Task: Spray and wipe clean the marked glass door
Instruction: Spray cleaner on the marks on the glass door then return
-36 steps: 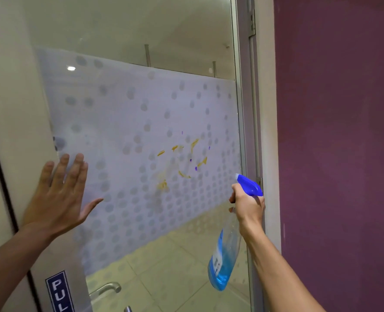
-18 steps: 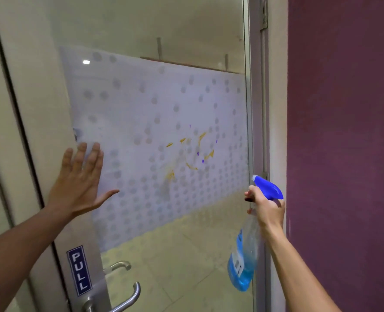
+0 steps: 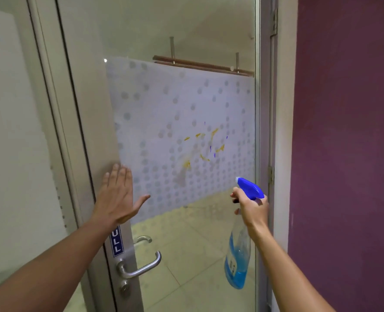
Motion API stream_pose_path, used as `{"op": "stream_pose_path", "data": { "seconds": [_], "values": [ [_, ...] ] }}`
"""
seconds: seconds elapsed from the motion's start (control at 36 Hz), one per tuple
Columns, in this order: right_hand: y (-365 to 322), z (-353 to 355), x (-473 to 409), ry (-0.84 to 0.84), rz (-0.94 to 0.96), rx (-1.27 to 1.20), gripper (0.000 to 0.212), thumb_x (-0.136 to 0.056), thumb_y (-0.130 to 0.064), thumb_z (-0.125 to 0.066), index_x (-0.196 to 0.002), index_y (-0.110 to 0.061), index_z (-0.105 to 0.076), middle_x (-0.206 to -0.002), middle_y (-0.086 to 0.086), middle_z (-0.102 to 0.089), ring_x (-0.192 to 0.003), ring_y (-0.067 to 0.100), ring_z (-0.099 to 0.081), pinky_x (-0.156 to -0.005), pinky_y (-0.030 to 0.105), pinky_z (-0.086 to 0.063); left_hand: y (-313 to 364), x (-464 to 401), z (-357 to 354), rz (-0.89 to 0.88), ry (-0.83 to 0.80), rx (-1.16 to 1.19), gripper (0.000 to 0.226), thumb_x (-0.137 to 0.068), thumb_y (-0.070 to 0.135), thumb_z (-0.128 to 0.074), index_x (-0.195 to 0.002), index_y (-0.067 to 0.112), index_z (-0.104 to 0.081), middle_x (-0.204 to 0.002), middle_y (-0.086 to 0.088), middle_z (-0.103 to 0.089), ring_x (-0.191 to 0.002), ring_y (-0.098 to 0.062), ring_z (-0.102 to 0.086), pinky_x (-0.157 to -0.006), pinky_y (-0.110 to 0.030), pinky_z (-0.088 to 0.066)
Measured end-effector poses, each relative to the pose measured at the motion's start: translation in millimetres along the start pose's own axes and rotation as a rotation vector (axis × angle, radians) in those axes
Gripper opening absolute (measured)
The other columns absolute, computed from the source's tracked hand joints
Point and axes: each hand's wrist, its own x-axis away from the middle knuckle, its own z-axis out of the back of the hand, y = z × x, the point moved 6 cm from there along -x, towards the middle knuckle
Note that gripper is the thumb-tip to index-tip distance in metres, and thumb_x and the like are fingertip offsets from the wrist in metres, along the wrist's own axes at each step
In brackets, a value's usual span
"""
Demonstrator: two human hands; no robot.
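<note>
Head view: the glass door (image 3: 164, 104) has yellow and blue marks (image 3: 205, 145) on its dotted frosted part. The spray bottle (image 3: 239, 251) is below and right of the marks, its blue top pointing at them. The right hand (image 3: 251, 208) grips its neck. The left hand (image 3: 116, 197) presses flat, fingers straight, on the door's left side above the handle (image 3: 139, 267).

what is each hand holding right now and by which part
The right hand grips the spray bottle by its neck, just under the blue trigger head. The left hand holds nothing; it presses flat on the glass door.
</note>
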Motion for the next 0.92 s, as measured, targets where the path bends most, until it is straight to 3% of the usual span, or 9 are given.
{"op": "stream_pose_path", "data": {
  "seconds": [0.19, 0.33, 0.47, 0.53, 0.72, 0.81, 0.92],
  "values": [
    [-1.3, -19.9, 36.6, -0.074, -0.044, -0.033, 0.008, -0.069, -0.037, -0.072, -0.074, -0.034, -0.077, -0.069, 0.003, -0.073, -0.061, 0.009, -0.067, -0.05, 0.027, -0.052, 7.9, 47.9, -0.3, 0.039, -0.048, 0.08, 0.132, -0.075, 0.089, 0.018, -0.16, -0.004, -0.021, -0.169, -0.023, -0.024, -0.158, -0.04, -0.018, -0.128, -0.054, -0.018],
    [0.9, -36.3, 50.4, -0.175, -0.069, -0.071, 0.008, -0.066, -0.042, -0.071, -0.073, -0.042, -0.076, -0.074, 0.008, -0.073, -0.061, 0.01, -0.066, -0.052, 0.029, -0.053, 16.7, 79.9, 0.6, 0.095, -0.091, 0.09, 0.134, -0.07, 0.089, 0.024, -0.162, -0.001, -0.014, -0.171, -0.021, -0.014, -0.16, -0.037, -0.013, -0.13, -0.051, -0.013],
    [12.7, -50.3, 58.8, -0.296, -0.12, -0.084, 0.017, -0.066, -0.04, -0.072, -0.077, -0.026, -0.075, -0.076, 0.011, -0.073, -0.062, 0.01, -0.065, -0.053, 0.027, -0.054, 30.6, 110.9, 8.5, 0.197, -0.096, 0.113, 0.138, -0.067, 0.09, 0.026, -0.162, 0.0, -0.017, -0.171, -0.02, -0.016, -0.16, -0.035, -0.013, -0.13, -0.049, -0.012],
    [19.3, -56.2, 63.2, -0.347, -0.14, -0.095, 0.016, -0.067, -0.04, -0.072, -0.077, -0.028, -0.076, -0.074, 0.007, -0.073, -0.062, 0.009, -0.065, -0.053, 0.026, -0.053, 34.2, 123.4, 6.2, 0.246, -0.125, 0.092, 0.14, -0.063, 0.09, 0.029, -0.163, 0.001, -0.013, -0.172, -0.017, -0.013, -0.161, -0.034, -0.012, -0.13, -0.047, -0.011],
    [36.9, -63.8, 72.2, -0.52, -0.185, -0.162, 0.008, -0.069, -0.038, -0.072, -0.073, -0.033, -0.076, -0.068, -0.001, -0.072, -0.06, 0.008, -0.064, -0.053, 0.027, -0.053, 42.2, 168.7, 1.2, 0.385, -0.155, -0.018, 0.128, -0.076, 0.089, 0.017, -0.161, 0.002, -0.022, -0.17, -0.019, -0.024, -0.158, -0.035, -0.023, -0.13, -0.049, -0.018],
    [42.6, -65.7, 77.0, -0.594, -0.196, -0.171, 0.018, -0.067, -0.038, -0.071, -0.074, -0.023, -0.076, -0.065, 0.0, -0.068, -0.059, 0.011, -0.06, -0.052, 0.026, -0.051, 47.2, 191.1, 5.4, 0.445, -0.195, -0.065, 0.126, -0.078, 0.089, 0.015, -0.162, 0.002, -0.019, -0.171, -0.019, -0.019, -0.16, -0.034, -0.016, -0.13, -0.049, -0.014],
    [47.4, -67.1, 92.7, -0.696, -0.206, -0.176, 0.051, -0.064, -0.042, -0.071, -0.083, 0.005, -0.066, -0.066, 0.006, -0.058, -0.058, 0.017, -0.053, -0.054, 0.033, -0.048, 60.2, 227.2, 25.2, 0.525, -0.242, -0.102, 0.124, -0.079, 0.087, 0.014, -0.163, 0.0, -0.014, -0.171, -0.022, -0.015, -0.16, -0.036, -0.016, -0.131, -0.05, -0.014]
  ]
}}
